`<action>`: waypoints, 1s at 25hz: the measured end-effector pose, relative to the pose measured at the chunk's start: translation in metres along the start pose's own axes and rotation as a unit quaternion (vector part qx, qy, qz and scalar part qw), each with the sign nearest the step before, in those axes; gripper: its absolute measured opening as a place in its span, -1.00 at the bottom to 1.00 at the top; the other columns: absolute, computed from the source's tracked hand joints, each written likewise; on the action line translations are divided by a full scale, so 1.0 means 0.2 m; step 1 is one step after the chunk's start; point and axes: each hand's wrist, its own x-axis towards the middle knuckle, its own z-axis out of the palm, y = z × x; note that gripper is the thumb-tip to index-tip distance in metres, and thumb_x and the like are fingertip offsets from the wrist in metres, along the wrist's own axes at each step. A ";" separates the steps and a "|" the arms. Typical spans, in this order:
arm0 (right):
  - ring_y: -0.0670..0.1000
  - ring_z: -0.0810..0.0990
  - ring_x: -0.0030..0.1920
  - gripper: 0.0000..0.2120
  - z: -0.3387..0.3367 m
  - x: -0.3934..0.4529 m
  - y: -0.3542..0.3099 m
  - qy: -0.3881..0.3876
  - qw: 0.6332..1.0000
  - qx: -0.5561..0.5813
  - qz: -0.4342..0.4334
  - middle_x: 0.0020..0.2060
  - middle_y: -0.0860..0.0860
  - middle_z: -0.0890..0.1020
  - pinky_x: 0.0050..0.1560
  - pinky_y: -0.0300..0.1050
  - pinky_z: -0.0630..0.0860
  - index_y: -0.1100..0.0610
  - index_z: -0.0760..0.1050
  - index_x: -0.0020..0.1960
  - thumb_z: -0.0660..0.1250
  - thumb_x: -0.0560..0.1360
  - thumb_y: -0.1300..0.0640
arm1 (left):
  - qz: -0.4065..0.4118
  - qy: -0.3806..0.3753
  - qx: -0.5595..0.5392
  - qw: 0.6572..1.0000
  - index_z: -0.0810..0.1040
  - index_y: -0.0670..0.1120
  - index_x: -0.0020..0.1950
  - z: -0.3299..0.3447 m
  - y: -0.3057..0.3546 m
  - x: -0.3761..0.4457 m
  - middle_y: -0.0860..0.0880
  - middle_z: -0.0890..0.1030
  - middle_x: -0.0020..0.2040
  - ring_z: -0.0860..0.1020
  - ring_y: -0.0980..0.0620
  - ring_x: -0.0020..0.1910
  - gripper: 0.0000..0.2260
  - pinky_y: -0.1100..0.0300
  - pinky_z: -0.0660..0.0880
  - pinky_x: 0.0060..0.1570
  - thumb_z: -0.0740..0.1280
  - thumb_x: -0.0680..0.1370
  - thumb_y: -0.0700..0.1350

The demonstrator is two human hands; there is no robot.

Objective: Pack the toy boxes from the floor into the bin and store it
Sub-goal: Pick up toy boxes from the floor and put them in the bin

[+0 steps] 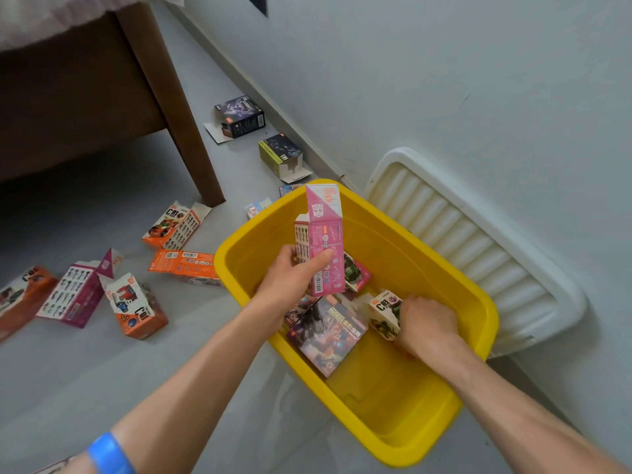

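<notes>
A yellow bin [455, 278] stands on the grey floor by the wall. My left hand [290, 278] grips a tall pink toy box [323, 234], upright over the bin's left side. Down inside the bin, my right hand [427, 326] holds a small white and green toy box [384, 313]. A dark purple box [328, 333] lies flat on the bin's bottom, and another pink box [355, 271] sits behind it. Several boxes lie on the floor to the left, among them orange ones [184, 265] [136, 309] and a magenta one [75, 295].
The bin's white ribbed lid [478, 241] leans against the wall on the right. A brown bed frame with its leg [178, 107] stands at the upper left. A black box [239, 116] and an olive box [280, 153] lie along the baseboard.
</notes>
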 end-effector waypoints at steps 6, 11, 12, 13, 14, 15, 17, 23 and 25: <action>0.13 0.66 0.06 -0.78 -0.01 0.05 -0.07 0.007 0.988 -0.140 -0.061 0.09 0.02 0.68 -0.04 -0.04 0.62 0.05 0.57 0.20 0.24 0.60 0.13 | 0.012 -0.012 0.099 0.995 0.41 0.12 0.16 0.02 -0.02 -0.01 0.13 0.60 0.06 0.62 0.09 0.02 -0.63 0.06 0.59 0.02 0.48 0.46 0.09; 0.01 0.64 -0.08 -0.57 -0.11 -0.03 0.05 0.104 0.938 0.324 -0.060 -0.02 -0.12 0.65 -0.14 -0.05 0.58 -0.05 0.47 0.18 0.22 0.50 -0.33 | 0.040 -0.026 0.196 0.979 0.35 0.13 0.18 0.03 -0.03 -0.02 0.20 0.57 -0.02 0.60 0.19 -0.08 -0.53 0.21 0.57 -0.16 0.51 0.41 0.12; -0.03 0.65 -0.07 -0.48 -0.16 -0.07 0.04 0.040 0.845 0.530 -0.056 0.00 -0.16 0.64 -0.16 -0.03 0.61 -0.12 0.38 0.25 0.29 0.42 -0.39 | 0.066 -0.047 0.244 0.966 0.35 0.15 0.17 0.05 -0.02 -0.03 0.22 0.56 -0.04 0.60 0.20 -0.09 -0.50 0.22 0.58 -0.17 0.51 0.37 0.19; -0.02 0.69 -0.06 -0.38 -0.18 -0.09 0.01 -0.026 0.738 0.672 -0.051 0.00 -0.15 0.66 -0.20 -0.04 0.63 -0.14 0.33 0.28 0.39 0.34 -0.38 | 0.094 -0.077 0.294 0.948 0.36 0.16 0.18 0.07 -0.02 -0.05 0.20 0.56 -0.05 0.59 0.20 -0.10 -0.47 0.19 0.59 -0.16 0.50 0.33 0.26; 0.01 0.71 -0.08 -0.32 -0.19 -0.09 -0.03 -0.062 0.678 0.731 -0.042 0.00 -0.10 0.69 -0.27 -0.08 0.63 -0.11 0.33 0.29 0.48 0.29 -0.32 | 0.118 -0.110 0.338 0.927 0.38 0.15 0.19 0.09 -0.03 -0.06 0.16 0.59 -0.03 0.59 0.17 -0.10 -0.43 0.15 0.61 -0.13 0.48 0.31 0.32; 0.03 0.72 -0.11 -0.31 -0.19 -0.07 -0.05 -0.064 0.672 0.737 -0.029 0.00 -0.03 0.69 -0.35 -0.13 0.60 -0.07 0.33 0.29 0.54 0.27 -0.21 | 0.136 -0.144 0.374 0.906 0.42 0.13 0.22 0.11 -0.04 -0.08 0.11 0.61 0.02 0.60 0.14 -0.10 -0.40 0.10 0.62 -0.09 0.47 0.30 0.35; 0.01 0.68 -0.16 -0.30 -0.20 -0.06 -0.04 -0.062 0.727 0.684 0.015 0.00 0.03 0.65 -0.42 -0.21 0.52 -0.01 0.30 0.31 0.58 0.30 -0.05 | 0.140 -0.204 0.413 0.876 0.45 0.09 0.31 0.10 -0.04 -0.09 0.06 0.65 0.08 0.62 0.12 -0.12 -0.34 0.05 0.62 -0.07 0.44 0.33 0.39; 0.06 0.67 -0.07 -0.24 -0.07 -0.05 0.09 -0.215 0.835 0.506 -0.012 0.07 0.05 0.62 -0.37 -0.14 0.59 -0.10 0.20 0.33 0.60 0.32 0.09 | 0.125 -0.193 0.446 0.865 0.46 0.05 0.36 0.09 -0.06 -0.06 0.08 0.62 0.07 0.62 0.13 -0.10 -0.52 0.06 0.60 -0.05 0.42 0.49 0.18; 0.05 0.65 -0.03 -0.51 -0.07 -0.04 0.06 -0.239 0.892 0.378 -0.058 0.03 0.03 0.62 -0.30 -0.16 0.59 0.03 0.40 0.22 0.55 0.38 0.06 | 0.130 -0.193 0.448 0.863 0.47 0.04 0.35 0.10 -0.07 -0.05 0.08 0.63 0.06 0.61 0.14 -0.11 -0.56 0.07 0.59 -0.07 0.39 0.52 0.15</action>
